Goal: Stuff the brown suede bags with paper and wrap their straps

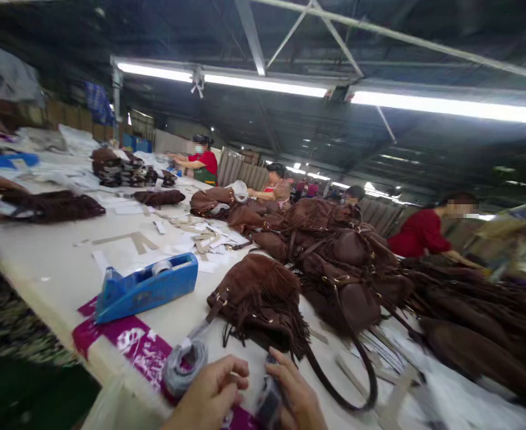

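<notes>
Both my hands are at the near edge of the table [57, 251], close together. My left hand [209, 391] has the fingers curled in toward the thumb, and it's too blurry to tell if it's actually pinching anything. My right hand [296, 394] is wrapped around a small dark piece [269, 403] sitting between the two hands, with the fingers pointing away from me. No clue what it is exactly, it's all smeared.

Just left of my left hand there's a grey roll [184, 364] lying on a magenta plastic sheet [128, 340]. Right past my hands is a brown fringed bag [258, 301], and its long strap [361, 370] loops around to the right of my right hand. Further left sits a blue tape dispenser [146, 289]. Behind the fringed bag there's a big pile of brown bags [335, 251] running off to the right. On the far side a few people are working, including one in a red top [419, 233].
</notes>
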Motion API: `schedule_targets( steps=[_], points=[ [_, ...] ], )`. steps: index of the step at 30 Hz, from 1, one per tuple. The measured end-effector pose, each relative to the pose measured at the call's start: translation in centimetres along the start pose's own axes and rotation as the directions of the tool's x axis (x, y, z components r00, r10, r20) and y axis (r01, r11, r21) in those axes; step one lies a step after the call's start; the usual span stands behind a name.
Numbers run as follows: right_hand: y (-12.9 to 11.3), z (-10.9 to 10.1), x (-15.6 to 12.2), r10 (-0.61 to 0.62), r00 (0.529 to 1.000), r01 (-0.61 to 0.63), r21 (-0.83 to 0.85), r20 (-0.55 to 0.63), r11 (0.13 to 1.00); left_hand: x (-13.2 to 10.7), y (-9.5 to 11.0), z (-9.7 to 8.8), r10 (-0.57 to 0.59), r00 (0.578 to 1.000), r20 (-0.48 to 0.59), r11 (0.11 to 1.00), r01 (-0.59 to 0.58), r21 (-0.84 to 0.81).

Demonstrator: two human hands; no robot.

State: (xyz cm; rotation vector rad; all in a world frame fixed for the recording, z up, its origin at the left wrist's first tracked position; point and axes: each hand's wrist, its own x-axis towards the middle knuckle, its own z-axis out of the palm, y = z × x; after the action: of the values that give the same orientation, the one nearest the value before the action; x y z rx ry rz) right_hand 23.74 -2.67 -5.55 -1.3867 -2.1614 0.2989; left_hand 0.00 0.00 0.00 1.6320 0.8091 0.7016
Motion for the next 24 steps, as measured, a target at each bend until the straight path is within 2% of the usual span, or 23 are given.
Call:
schedule_targets(
  steps=[2,5,6,8,11,13,15,18,19,21,24],
  points=[
    [0.5,-1.0,-0.5,-0.025,0.996,0.024,0.022,0.084,0.999,-0.7,1.0,-2.7,0.156,0.976,-0.149,0.967,-0.120,0.227],
    [0.2,-3.1,-1.1,-0.011,0.984,0.006,0.029,0.176,1.000,-1.4,2.3,-6.3,0.288,0.932,-0.220,0.836,-0.132,0.533],
    [-0.3,-3.9,-1.3,0.007,0.981,-0.011,0.022,0.194,1.000,-1.5,2.6,-7.2,0.290,0.933,-0.213,0.785,-0.104,0.611],
    [-1.9,-5.5,-1.4,0.054,0.977,-0.063,0.039,0.206,0.997,-1.6,3.1,-8.2,0.198,0.966,-0.167,0.700,-0.020,0.714],
    [-4.8,-7.1,-0.9,0.096,0.968,-0.124,0.113,0.231,0.986,-1.5,3.3,-8.3,-0.016,0.996,-0.087,0.595,0.079,0.800],
    [-6.5,-8.1,0.0,0.082,0.959,-0.112,0.099,0.271,0.989,-1.2,3.4,-8.1,-0.059,0.997,-0.051,0.528,0.074,0.846],
    [-7.9,-9.2,1.4,0.142,0.952,-0.158,0.036,0.270,0.987,-0.5,3.4,-8.1,-0.029,0.998,-0.056,0.461,0.062,0.885],
    [-9.4,-10.2,3.6,0.350,0.921,-0.350,-0.032,0.173,0.936,1.1,2.7,-8.7,0.011,0.996,-0.090,0.359,0.080,0.930],
    [-9.6,-10.0,4.2,0.372,0.913,-0.370,-0.042,0.167,0.928,1.6,2.4,-8.9,0.024,0.995,-0.097,0.312,0.085,0.946],
    [-9.5,-8.8,5.0,0.311,0.909,-0.306,-0.062,0.278,0.950,2.5,1.4,-9.0,0.068,0.993,-0.098,0.220,0.081,0.972],
    [-8.2,-6.6,5.3,0.227,0.847,-0.198,-0.111,0.481,0.974,3.2,0.3,-8.9,0.102,0.993,-0.054,0.169,0.036,0.985]
  ],
)
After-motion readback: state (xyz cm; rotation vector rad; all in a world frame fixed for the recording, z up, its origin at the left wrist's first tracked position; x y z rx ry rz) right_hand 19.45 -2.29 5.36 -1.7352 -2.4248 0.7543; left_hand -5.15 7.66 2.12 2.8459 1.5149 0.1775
